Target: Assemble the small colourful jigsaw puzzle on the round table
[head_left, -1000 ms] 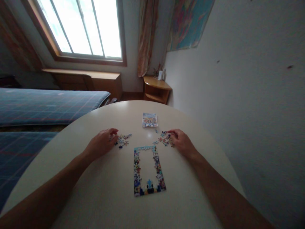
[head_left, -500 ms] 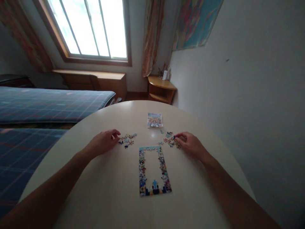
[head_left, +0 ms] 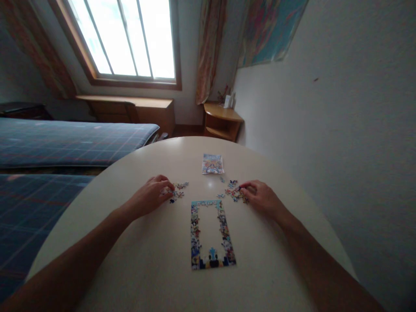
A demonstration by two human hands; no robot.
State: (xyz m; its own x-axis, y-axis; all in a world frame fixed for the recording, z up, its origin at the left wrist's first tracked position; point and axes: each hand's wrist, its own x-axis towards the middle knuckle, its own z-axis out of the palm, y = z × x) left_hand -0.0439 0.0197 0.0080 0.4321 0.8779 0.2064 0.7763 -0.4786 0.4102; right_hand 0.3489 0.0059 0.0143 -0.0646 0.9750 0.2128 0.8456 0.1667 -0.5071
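Observation:
My left hand (head_left: 152, 195) reaches over the left pile of jigsaw pieces (head_left: 180, 193), its thumb and forefinger apart around a few of them. Part of that pile is hidden under the fingers. At the right pile of jigsaw pieces (head_left: 232, 192), my right hand (head_left: 260, 197) has thumb and forefinger closed on a small dark puzzle piece (head_left: 239, 188). Between my forearms lies a partly assembled puzzle (head_left: 195, 234): a colourful border around a bare middle, with a light-blue part jutting up from its bottom side.
A creased picture sheet (head_left: 212, 164) lies beyond the piles on the round cream table (head_left: 146, 268). Beds with blue plaid mattresses (head_left: 65, 143) stand to the left. A white wall (head_left: 341, 130) runs along the right, and a corner shelf (head_left: 222, 113) stands behind the table.
My left hand has moved right, from the edge of the left pile to over its pieces. My right hand stays at the right pile. The view has shifted slightly.

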